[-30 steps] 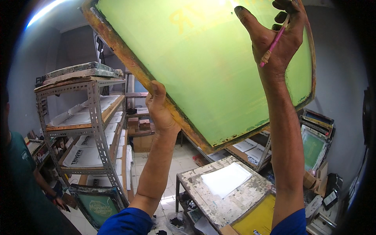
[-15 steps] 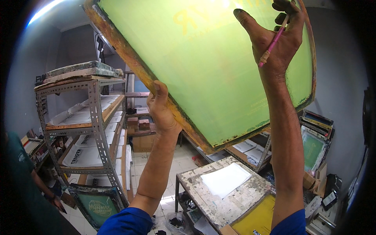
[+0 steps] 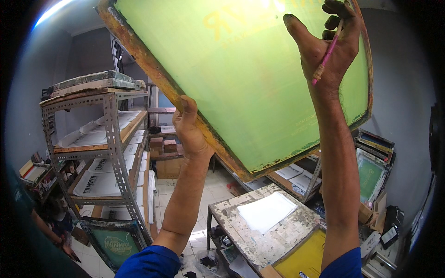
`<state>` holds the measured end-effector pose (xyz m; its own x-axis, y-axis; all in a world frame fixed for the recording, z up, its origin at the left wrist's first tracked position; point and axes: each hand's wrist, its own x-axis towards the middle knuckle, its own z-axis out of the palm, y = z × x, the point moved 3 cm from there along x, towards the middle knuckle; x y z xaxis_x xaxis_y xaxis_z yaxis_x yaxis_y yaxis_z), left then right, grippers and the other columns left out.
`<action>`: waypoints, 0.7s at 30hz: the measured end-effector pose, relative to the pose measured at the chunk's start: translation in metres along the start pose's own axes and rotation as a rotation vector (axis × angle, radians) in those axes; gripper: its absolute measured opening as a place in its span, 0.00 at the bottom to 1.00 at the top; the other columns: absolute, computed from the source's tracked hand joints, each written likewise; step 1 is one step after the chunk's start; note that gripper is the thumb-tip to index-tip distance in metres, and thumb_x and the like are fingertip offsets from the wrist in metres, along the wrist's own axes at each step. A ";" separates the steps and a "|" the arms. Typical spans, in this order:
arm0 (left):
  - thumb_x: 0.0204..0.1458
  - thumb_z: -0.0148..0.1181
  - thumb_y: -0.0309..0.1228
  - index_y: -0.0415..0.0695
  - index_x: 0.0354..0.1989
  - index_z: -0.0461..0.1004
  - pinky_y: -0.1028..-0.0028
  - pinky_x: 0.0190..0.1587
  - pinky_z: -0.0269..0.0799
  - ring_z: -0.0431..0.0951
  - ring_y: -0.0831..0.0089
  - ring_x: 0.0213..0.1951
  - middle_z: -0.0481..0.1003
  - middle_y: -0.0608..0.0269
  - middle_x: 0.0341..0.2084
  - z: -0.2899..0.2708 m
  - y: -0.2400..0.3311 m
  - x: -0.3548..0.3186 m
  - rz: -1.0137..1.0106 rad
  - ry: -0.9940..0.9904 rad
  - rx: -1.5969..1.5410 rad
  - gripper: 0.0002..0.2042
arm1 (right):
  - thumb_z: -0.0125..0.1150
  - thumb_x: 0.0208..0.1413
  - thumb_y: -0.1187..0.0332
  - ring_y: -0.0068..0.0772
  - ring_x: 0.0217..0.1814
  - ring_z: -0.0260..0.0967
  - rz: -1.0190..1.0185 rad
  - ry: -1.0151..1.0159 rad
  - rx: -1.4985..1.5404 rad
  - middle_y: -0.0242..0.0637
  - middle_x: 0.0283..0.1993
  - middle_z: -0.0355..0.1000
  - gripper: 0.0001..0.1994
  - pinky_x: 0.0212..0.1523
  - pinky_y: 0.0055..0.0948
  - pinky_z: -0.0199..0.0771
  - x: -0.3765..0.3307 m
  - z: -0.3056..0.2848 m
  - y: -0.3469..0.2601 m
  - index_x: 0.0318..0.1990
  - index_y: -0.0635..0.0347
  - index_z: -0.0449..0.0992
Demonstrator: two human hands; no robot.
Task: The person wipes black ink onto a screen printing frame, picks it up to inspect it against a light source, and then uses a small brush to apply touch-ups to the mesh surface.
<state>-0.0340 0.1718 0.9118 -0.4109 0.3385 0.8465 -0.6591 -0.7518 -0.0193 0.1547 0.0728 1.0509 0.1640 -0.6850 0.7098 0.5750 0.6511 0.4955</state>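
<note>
A large silk-screen frame [image 3: 153, 69] is held up and tilted in front of me. Its translucent yellow-green mesh [image 3: 259, 106] carries faint yellow lettering, and its wooden edge is stained with orange and dark ink. My left hand [image 3: 189, 129] is closed on the left edge, the thumb lying over the wood. Before the mesh's upper right part, my right hand [image 3: 331, 51] has its thumb stretched out and its other fingertips dark with ink. A thin stick with a pink shaft [image 3: 328, 56] and pale wood lies across its palm, held by the curled fingers; its upper tip is hidden.
A metal rack [image 3: 111, 139] at left holds printed white sheets, with a green screen [image 3: 116, 243] leaning below. An ink-crusted table [image 3: 232, 217] bears white paper [image 3: 267, 211] and a yellow screen [image 3: 301, 255]. More screens [image 3: 371, 173] stand at right. Another person's hand [image 3: 68, 248] shows at far left.
My right hand has shifted slightly right and down with the pink stick. My left hand keeps its hold on the frame, which has barely moved. The person at far left has moved.
</note>
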 end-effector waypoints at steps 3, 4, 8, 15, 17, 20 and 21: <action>0.50 0.61 0.47 0.36 0.43 0.69 0.73 0.40 0.70 0.74 0.74 0.36 0.73 0.63 0.35 -0.001 0.000 0.000 0.000 -0.016 0.000 0.24 | 0.65 0.35 0.70 0.26 0.39 0.57 -0.045 0.015 0.019 0.34 0.37 0.57 0.24 0.39 0.29 0.64 -0.001 0.004 0.000 0.42 0.61 0.61; 0.50 0.61 0.47 0.36 0.43 0.69 0.73 0.40 0.70 0.74 0.74 0.36 0.73 0.63 0.34 -0.001 0.000 0.000 0.003 -0.021 0.005 0.24 | 0.66 0.35 0.70 0.26 0.39 0.57 -0.049 0.004 0.032 0.34 0.37 0.57 0.25 0.39 0.30 0.64 0.000 0.004 0.002 0.42 0.61 0.61; 0.50 0.61 0.47 0.36 0.42 0.70 0.73 0.40 0.70 0.74 0.74 0.35 0.73 0.64 0.34 -0.003 -0.002 0.001 0.008 -0.001 0.000 0.24 | 0.66 0.35 0.69 0.27 0.39 0.58 -0.083 -0.010 -0.082 0.34 0.37 0.58 0.25 0.39 0.30 0.64 -0.001 0.003 0.004 0.42 0.61 0.61; 0.49 0.59 0.50 0.37 0.50 0.65 0.69 0.46 0.68 0.72 0.69 0.43 0.70 0.61 0.42 -0.007 -0.002 0.001 -0.012 -0.037 0.074 0.29 | 0.65 0.34 0.71 0.27 0.40 0.57 -0.036 -0.032 -0.034 0.33 0.37 0.57 0.24 0.38 0.29 0.65 -0.003 0.002 -0.007 0.42 0.60 0.61; 0.49 0.59 0.50 0.37 0.50 0.64 0.69 0.46 0.68 0.72 0.69 0.43 0.70 0.60 0.42 -0.005 -0.002 0.000 -0.009 -0.040 0.066 0.30 | 0.64 0.34 0.72 0.26 0.40 0.57 0.019 -0.021 0.109 0.33 0.37 0.56 0.24 0.37 0.29 0.65 -0.002 0.000 0.005 0.42 0.60 0.61; 0.49 0.61 0.47 0.36 0.42 0.70 0.73 0.39 0.71 0.74 0.74 0.35 0.73 0.63 0.33 -0.001 -0.004 0.000 0.008 -0.014 0.000 0.24 | 0.64 0.34 0.73 0.26 0.40 0.57 0.033 -0.065 0.021 0.33 0.36 0.56 0.24 0.38 0.29 0.64 0.000 -0.004 0.003 0.42 0.60 0.60; 0.49 0.61 0.47 0.36 0.42 0.70 0.73 0.39 0.71 0.74 0.74 0.35 0.73 0.63 0.33 -0.001 -0.004 0.000 0.004 -0.022 -0.007 0.24 | 0.64 0.34 0.73 0.26 0.39 0.57 -0.014 -0.034 0.055 0.33 0.36 0.56 0.24 0.39 0.29 0.64 0.000 -0.003 0.005 0.42 0.60 0.60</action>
<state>-0.0319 0.1748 0.9116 -0.3996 0.3232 0.8578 -0.6618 -0.7493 -0.0259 0.1601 0.0755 1.0519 0.1285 -0.6833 0.7188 0.5322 0.6591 0.5314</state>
